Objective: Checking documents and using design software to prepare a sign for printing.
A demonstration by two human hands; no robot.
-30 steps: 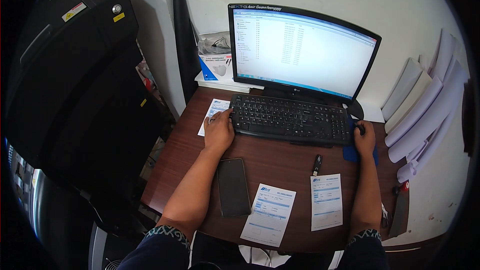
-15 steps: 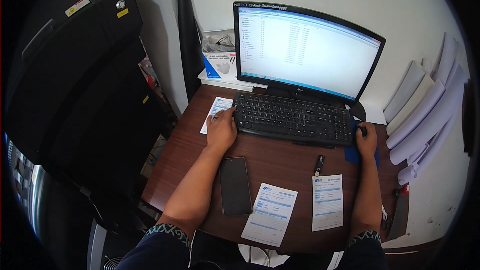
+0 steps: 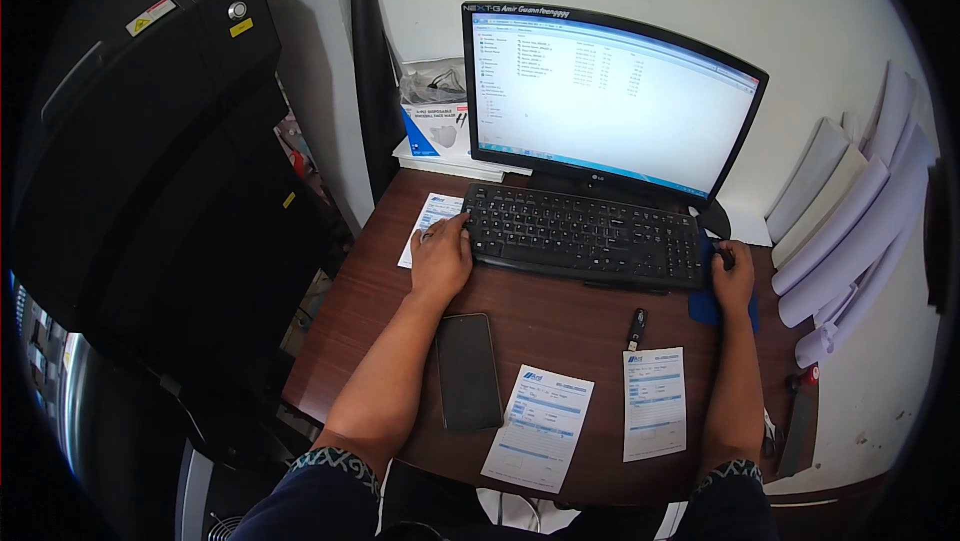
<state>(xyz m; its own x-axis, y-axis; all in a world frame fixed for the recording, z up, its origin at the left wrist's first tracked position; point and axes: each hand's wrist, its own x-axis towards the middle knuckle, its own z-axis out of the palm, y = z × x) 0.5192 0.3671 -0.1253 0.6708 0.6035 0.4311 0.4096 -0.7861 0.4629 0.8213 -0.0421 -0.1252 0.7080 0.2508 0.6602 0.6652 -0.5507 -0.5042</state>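
Note:
My left hand (image 3: pixel 441 259) rests at the left end of the black keyboard (image 3: pixel 585 238), fingers apart, with fingertips at its edge keys. Partly under that hand lies a printed paper slip (image 3: pixel 433 211). My right hand (image 3: pixel 733 277) is curled over a dark computer mouse (image 3: pixel 724 259) on a blue mouse pad (image 3: pixel 705 307), right of the keyboard. Behind the keyboard, a lit monitor (image 3: pixel 610 111) displays a window with a short list of files.
Nearer me lie a dark phone (image 3: pixel 468 371), a black USB stick (image 3: pixel 636 329) and two printed slips (image 3: pixel 538 430) (image 3: pixel 655 405). A face mask box (image 3: pixel 436 131) stands left of the monitor; paper rolls (image 3: pixel 850 211) lean at right. A black cabinet-like machine (image 3: pixel 150 191) fills the left.
The window on the monitor has gone from a longer list to a shorter one. Both hands keep their places, on the keyboard's edge and the mouse.

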